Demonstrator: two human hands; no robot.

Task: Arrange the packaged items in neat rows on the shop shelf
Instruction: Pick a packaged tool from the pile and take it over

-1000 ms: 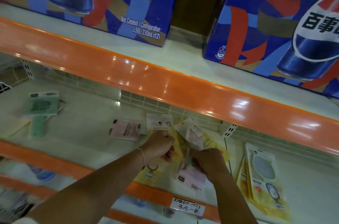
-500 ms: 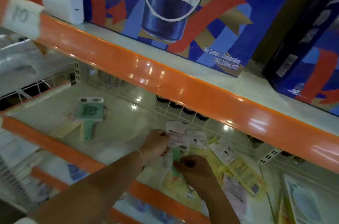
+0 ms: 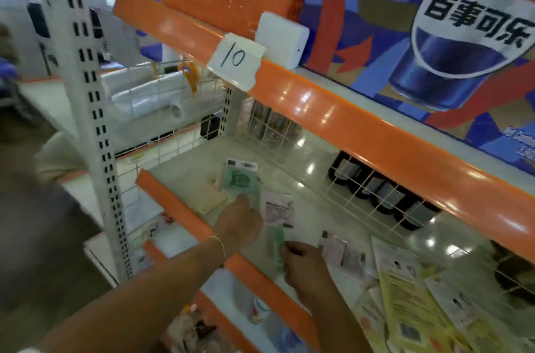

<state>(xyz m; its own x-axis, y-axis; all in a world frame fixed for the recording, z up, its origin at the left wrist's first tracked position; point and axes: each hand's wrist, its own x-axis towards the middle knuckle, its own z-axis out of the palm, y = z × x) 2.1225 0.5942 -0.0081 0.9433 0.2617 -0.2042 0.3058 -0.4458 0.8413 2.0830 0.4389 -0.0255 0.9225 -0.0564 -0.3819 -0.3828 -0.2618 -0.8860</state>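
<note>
Shelf mostly bare at frame centre, rows barely begun by my reckoning. Yellow packets sprawl loose, lower right. Left hand touches the green pack (grip unclear); right hand pinches a green-handled packet.
</note>
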